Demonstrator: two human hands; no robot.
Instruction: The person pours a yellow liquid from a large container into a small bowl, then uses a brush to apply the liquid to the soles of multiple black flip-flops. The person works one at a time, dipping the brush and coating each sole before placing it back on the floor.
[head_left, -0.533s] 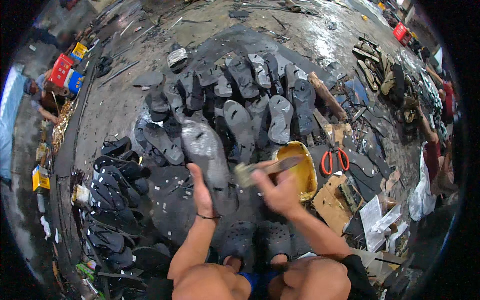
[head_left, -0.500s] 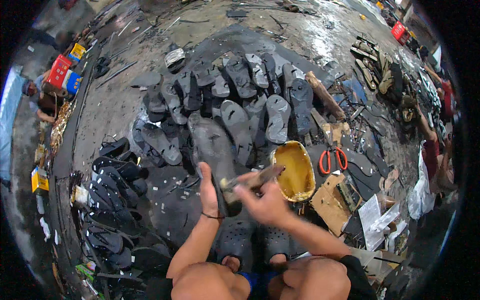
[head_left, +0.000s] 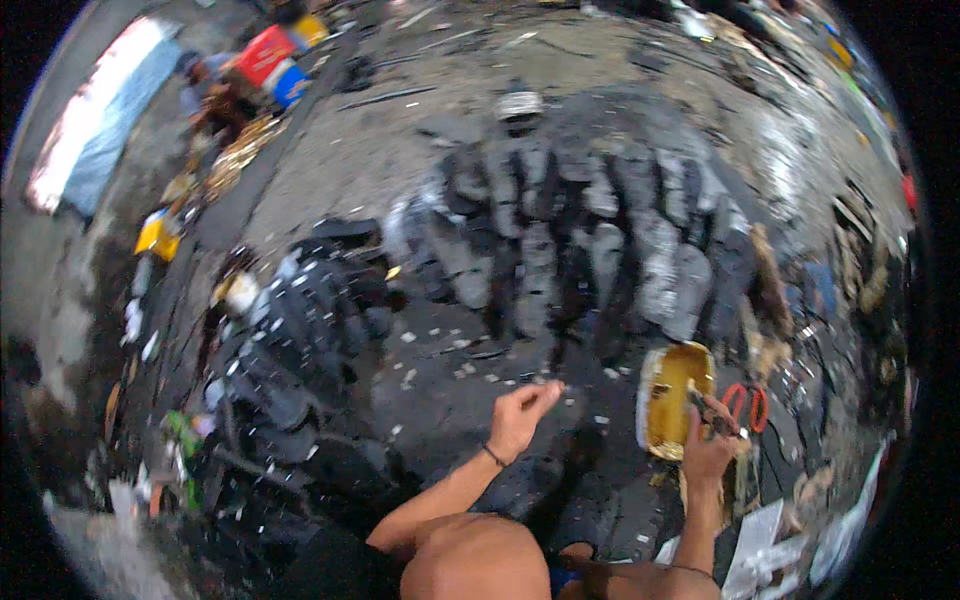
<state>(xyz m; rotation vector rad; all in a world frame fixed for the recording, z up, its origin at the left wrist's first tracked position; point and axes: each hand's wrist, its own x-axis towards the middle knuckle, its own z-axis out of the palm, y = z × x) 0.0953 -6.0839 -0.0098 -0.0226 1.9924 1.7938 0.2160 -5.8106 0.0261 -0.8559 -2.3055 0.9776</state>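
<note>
My right hand [head_left: 706, 455] is closed around a short brush [head_left: 718, 418], its tip over the yellow paste in a pale oblong tub [head_left: 646, 405]. Blur hides whether the tip touches the paste. My left hand [head_left: 515, 425], with a dark band at the wrist, is raised over the dark floor mat, thumb and fingers pinched together. Anything between those fingertips is too small or blurred to make out. Beyond my hands, dark shoe soles [head_left: 685, 290] lie in rows. Orange-handled scissors [head_left: 748, 408] lie just right of the tub.
Black strapped sandals [head_left: 275, 385] are heaped at the left. A wooden stick [head_left: 770, 285] lies right of the soles, and paper sheets [head_left: 757, 535] lie at the lower right. White scraps dot the mat. Another person [head_left: 205, 95] sits at the far left near a red box [head_left: 265, 58].
The sole has left my left hand. My right hand has carried the brush rightward to the tub. The whole view has swung left and blurred.
</note>
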